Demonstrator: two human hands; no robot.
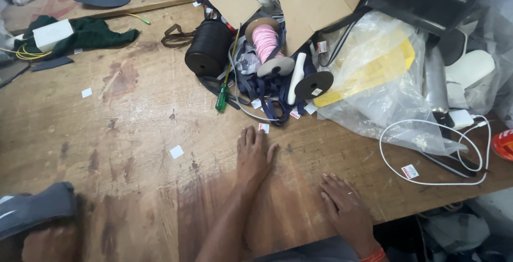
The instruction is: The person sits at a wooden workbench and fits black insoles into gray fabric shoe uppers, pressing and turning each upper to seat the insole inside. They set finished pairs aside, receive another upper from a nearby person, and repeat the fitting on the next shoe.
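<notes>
My left hand (253, 155) lies flat on the worn wooden table (133, 134), palm down, fingers together and stretched toward a small red-and-white sticker (263, 128) just past the fingertips. My right hand (346, 208) also rests flat on the table, nearer the front edge, fingers slightly spread, with an orange band at the wrist. Neither hand holds anything. Beyond the left hand lie a pile of dark straps (272, 88), a green-handled screwdriver (222, 100), a pink ribbon spool (266, 43) and a black tape roll (208, 48).
A clear plastic bag with yellow pieces (374, 75) and a looped white cable (435, 152) lie to the right. Cardboard flaps (310, 0) stand at the back. A green cloth and white box (53, 33) sit far left. A grey shoe piece (32, 208) is near left.
</notes>
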